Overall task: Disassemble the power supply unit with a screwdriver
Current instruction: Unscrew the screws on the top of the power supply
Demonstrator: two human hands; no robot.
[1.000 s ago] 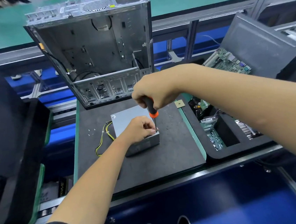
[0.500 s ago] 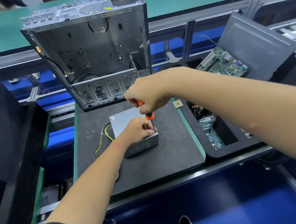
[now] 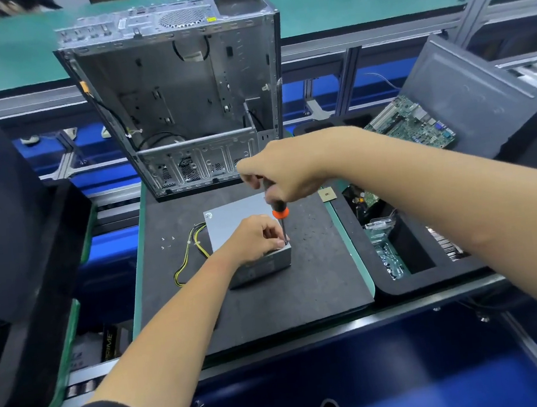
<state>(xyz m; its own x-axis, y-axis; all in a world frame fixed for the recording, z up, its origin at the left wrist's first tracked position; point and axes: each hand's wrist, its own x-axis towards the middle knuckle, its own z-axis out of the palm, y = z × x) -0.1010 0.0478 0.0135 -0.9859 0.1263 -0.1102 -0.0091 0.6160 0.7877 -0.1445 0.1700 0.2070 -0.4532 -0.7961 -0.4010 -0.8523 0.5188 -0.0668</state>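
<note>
At frame centre, the grey power supply unit (image 3: 240,210) lay on the black mat (image 3: 318,284), the left hand (image 3: 253,238) curled on its near corner pinching the shaft of the screwdriver (image 3: 279,213), whose handle the right hand (image 3: 285,171) gripped from above.

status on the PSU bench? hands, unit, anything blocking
Right hand grips screwdriver, tip at near right top corner of power supply unit. Left hand rests on unit, fingers by the tip. Cover on. Nothing blocking.
</note>
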